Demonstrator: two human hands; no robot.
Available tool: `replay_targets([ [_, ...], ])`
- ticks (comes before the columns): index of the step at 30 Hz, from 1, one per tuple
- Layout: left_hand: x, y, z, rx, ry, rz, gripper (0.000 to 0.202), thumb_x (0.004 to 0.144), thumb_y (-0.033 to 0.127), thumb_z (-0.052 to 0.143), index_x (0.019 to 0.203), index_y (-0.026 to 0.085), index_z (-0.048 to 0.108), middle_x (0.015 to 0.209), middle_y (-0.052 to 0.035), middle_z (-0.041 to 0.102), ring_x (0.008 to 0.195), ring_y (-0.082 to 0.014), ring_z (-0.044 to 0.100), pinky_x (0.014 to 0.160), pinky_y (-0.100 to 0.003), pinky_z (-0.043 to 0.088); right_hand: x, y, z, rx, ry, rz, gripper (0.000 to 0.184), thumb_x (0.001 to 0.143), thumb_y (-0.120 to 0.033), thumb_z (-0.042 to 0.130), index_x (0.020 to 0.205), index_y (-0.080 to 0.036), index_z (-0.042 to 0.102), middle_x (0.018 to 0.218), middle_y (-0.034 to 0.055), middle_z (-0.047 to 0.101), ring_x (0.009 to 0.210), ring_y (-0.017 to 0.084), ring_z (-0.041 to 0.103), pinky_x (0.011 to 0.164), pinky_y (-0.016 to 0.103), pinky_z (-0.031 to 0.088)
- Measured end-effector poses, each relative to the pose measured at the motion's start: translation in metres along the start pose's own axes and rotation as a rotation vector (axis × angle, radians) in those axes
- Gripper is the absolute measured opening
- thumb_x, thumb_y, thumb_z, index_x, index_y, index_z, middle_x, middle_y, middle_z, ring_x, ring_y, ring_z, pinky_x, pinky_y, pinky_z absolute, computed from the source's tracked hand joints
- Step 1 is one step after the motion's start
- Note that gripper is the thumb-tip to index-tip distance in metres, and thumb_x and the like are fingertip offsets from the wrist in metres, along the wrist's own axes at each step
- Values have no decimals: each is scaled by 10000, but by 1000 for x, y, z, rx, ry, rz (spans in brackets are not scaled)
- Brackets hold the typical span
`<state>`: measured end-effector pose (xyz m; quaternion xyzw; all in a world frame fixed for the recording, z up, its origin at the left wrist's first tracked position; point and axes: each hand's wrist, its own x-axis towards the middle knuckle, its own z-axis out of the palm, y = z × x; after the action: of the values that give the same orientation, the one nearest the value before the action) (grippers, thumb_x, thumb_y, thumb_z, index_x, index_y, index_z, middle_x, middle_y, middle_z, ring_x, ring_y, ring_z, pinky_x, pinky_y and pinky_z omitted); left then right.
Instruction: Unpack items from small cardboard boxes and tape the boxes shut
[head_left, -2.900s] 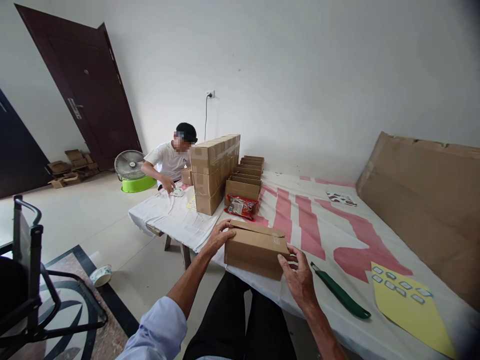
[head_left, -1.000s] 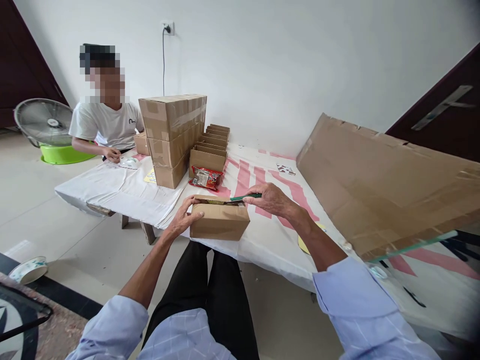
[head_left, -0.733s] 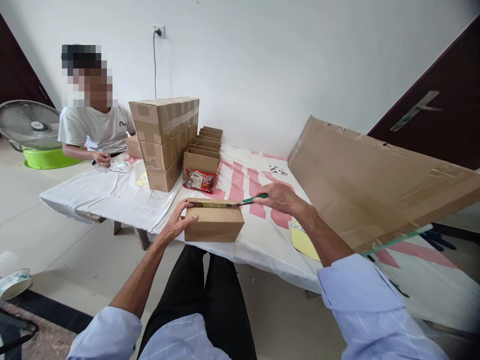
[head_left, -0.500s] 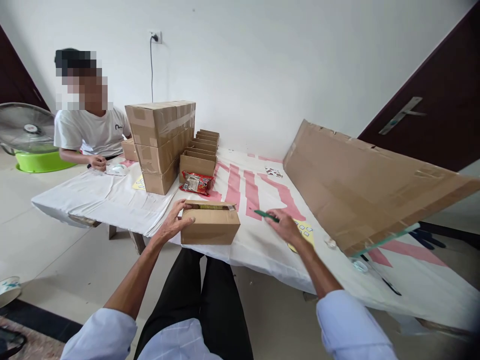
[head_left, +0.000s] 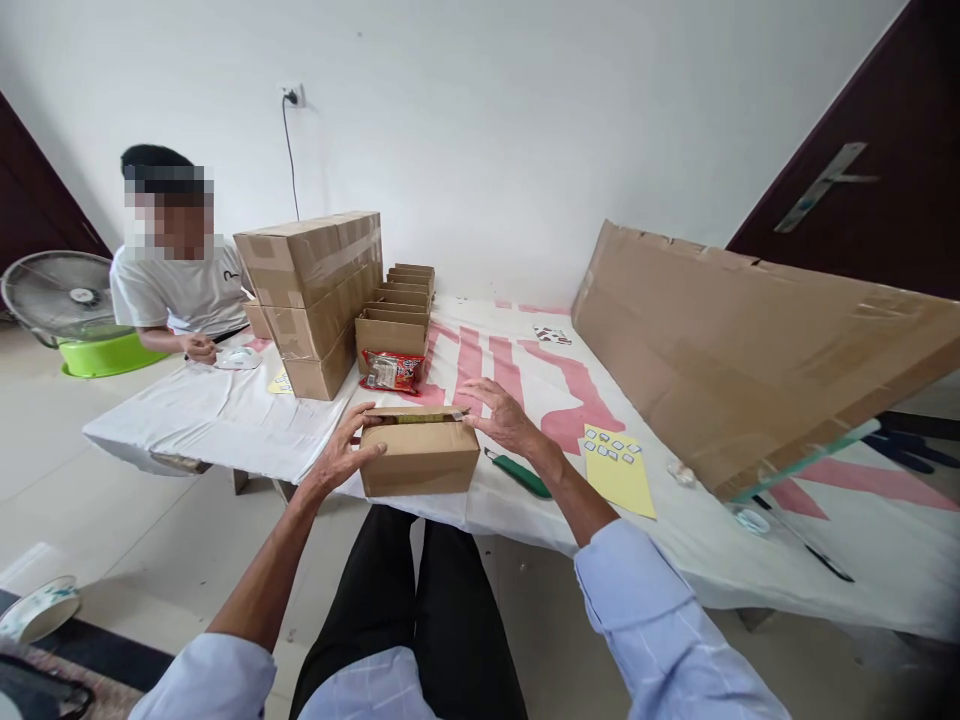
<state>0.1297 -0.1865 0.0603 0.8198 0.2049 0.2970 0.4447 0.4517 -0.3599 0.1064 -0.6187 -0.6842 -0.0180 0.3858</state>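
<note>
A small cardboard box (head_left: 420,460) rests at the table's front edge, its top slit partly open with something yellowish showing inside. My left hand (head_left: 343,455) grips the box's left end, thumb on the near side and fingers at the top edge. At the upper right corner, my right hand (head_left: 508,415) is open, fingers apart; whether they touch the flap I cannot tell. A green utility knife (head_left: 521,474) lies on the cloth below my right wrist. Just beyond the box is a red-and-clear snack packet (head_left: 392,371), leaning against a row of open boxes (head_left: 391,337).
Taped boxes (head_left: 300,290) are stacked to the left; a co-worker (head_left: 180,290) sits behind them. A large cardboard sheet (head_left: 735,350) leans on the right. A yellow sticker sheet (head_left: 621,480), a tape roll (head_left: 681,472) and a dark thin tool (head_left: 806,545) lie on the right side.
My right hand has put the green knife down on the cloth and moved left to the box's right end. My left hand stays on the box. The view has shifted slightly.
</note>
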Motion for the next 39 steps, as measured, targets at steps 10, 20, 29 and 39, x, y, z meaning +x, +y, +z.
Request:
replay_targets([
  [10,1,-7,0,26,11,32,444,894,519,746,1236,237,740,1725,-139,474,1514,-399,552,1058,-494,613,11,-4,20,190,56,43,151,944,-281,716,870,-249,844,934,67,822,906,243,752,889,388,581],
  [20,4,2,9,5,96,-24,421,921,599,723,1117,232,788,1679,-132,535,1493,-392,575,973,-448,637,17,-9,22,395,68,303,201,870,-404,710,813,-218,763,829,26,797,791,202,709,773,324,556],
  [29,7,-3,25,12,222,-33,411,899,604,745,1014,214,808,1603,-158,602,1513,-401,560,922,-438,637,17,-14,19,620,133,424,405,809,-604,818,785,-209,735,808,48,782,752,187,695,727,331,601],
  [39,0,1,21,72,207,18,384,916,574,746,1046,215,779,1595,-160,612,1446,-384,614,880,-417,626,8,-27,2,814,221,552,497,713,-668,937,775,-205,764,798,46,800,723,168,737,685,289,604],
])
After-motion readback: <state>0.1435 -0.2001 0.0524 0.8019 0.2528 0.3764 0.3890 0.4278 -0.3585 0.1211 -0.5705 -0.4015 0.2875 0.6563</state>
